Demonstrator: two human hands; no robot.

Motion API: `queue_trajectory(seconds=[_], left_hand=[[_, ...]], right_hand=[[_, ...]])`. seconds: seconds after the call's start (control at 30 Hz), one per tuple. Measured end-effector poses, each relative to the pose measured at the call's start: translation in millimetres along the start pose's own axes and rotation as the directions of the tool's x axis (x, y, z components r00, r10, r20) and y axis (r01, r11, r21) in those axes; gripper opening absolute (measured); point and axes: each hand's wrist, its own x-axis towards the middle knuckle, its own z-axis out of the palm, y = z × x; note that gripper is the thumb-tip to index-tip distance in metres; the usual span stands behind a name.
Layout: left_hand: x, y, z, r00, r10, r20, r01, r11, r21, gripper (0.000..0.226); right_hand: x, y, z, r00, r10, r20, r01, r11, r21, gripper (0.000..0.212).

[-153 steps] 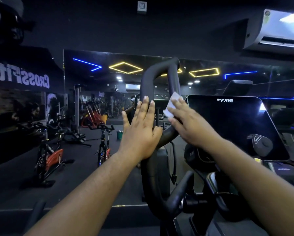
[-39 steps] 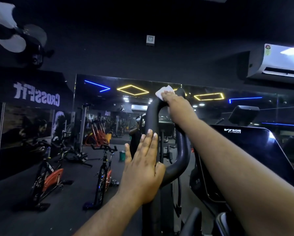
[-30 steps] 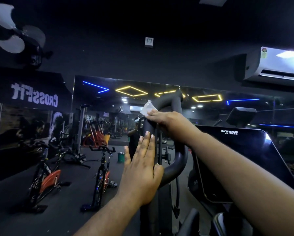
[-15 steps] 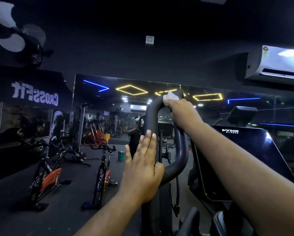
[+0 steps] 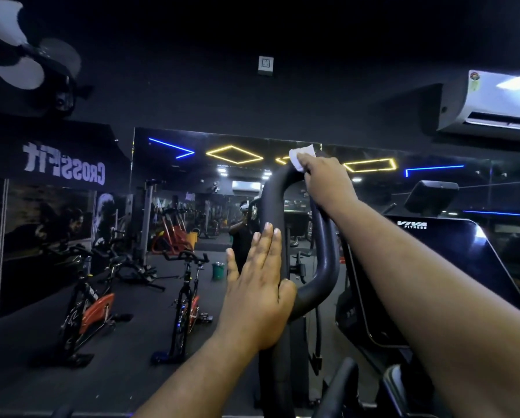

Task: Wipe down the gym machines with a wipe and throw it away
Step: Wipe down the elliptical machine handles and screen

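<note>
Up at the top of the black loop handle (image 5: 270,206), the right hand (image 5: 328,182) pinches a white wipe (image 5: 301,156) against it; lower down, the left hand (image 5: 260,291) rests flat, fingers straight and together.

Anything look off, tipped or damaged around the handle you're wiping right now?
Nothing stands out. The right hand presses the white wipe on the top of the looped handlebar; the left hand rests flat against it lower down. The spin bikes stand upright, and the console screen looks intact.

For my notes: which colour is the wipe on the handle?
White wipe, in the head view.
</note>
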Motion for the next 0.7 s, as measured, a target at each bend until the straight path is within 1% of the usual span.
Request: queue_trajectory(seconds=[0.07, 0.13, 0.17, 0.27, 0.37, 0.4, 0.5, 0.57, 0.6, 0.67, 0.7], left_hand=[[-1.1, -1.4, 0.8, 1.0, 0.008, -0.012, -0.008, 1.0, 0.006, 0.077], [-1.6, -2.6, 2.5, 1.0, -0.006, -0.026, 0.005, 1.0, -0.019, 0.077], [-3.8, -2.6, 3.5, 0.999, -0.021, -0.03, 0.02, 0.999, -0.042, 0.077], [-9.8, -3.8, 6.8, 0.993, -0.06, -0.101, 0.045, 0.988, -0.149, 0.077], [-26.7, -9.5, 8.6, 0.981, -0.068, -0.184, 0.026, 0.975, -0.222, 0.077], [-33.1, -12.8, 9.7, 0.978, -0.063, -0.201, 0.015, 0.973, -0.231, 0.077], [-51.1, -27.1, 14.9, 0.969, -0.088, -0.23, 0.019, 0.959, -0.284, 0.074], [-55.2, -33.2, 15.8, 0.968, -0.107, -0.227, 0.025, 0.941, -0.337, 0.074], [-56.8, -35.1, 14.5, 0.969, -0.106, -0.223, 0.021, 0.936, -0.351, 0.074], [-55.8, -36.9, 9.5, 0.972, -0.079, -0.223, -0.008, 0.932, -0.361, 0.074], [-56.7, -38.0, 8.4, 0.976, -0.063, -0.211, -0.018, 0.931, -0.365, 0.074]], right_hand=[[2.6, -13.4, 6.1, 0.999, -0.034, 0.03, 0.037, 0.995, -0.094, 0.031], [-3.1, -26.4, 10.1, 0.992, -0.12, 0.044, 0.126, 0.982, -0.141, 0.036], [-11.1, -32.2, 10.2, 0.984, -0.167, 0.069, 0.175, 0.975, -0.134, 0.038], [-40.8, -39.2, 5.9, 0.939, -0.304, 0.162, 0.318, 0.945, -0.074, 0.04], [-87.3, -37.3, -4.2, 0.895, -0.386, 0.223, 0.39, 0.92, 0.031, 0.06], [-104.5, -36.9, -8.6, 0.885, -0.407, 0.227, 0.402, 0.913, 0.07, 0.062], [-158.2, -36.4, -12.1, 0.872, -0.453, 0.183, 0.423, 0.888, 0.183, 0.06], [-191.7, -34.9, -10.7, 0.865, -0.48, 0.147, 0.44, 0.866, 0.239, 0.054], [-209.4, -35.4, -10.3, 0.852, -0.505, 0.136, 0.458, 0.846, 0.272, 0.049], [-242.0, -39.0, -9.6, 0.804, -0.584, 0.109, 0.529, 0.788, 0.314, 0.036], [-259.2, -41.9, -9.7, 0.78, -0.617, 0.103, 0.563, 0.764, 0.315, 0.034]])
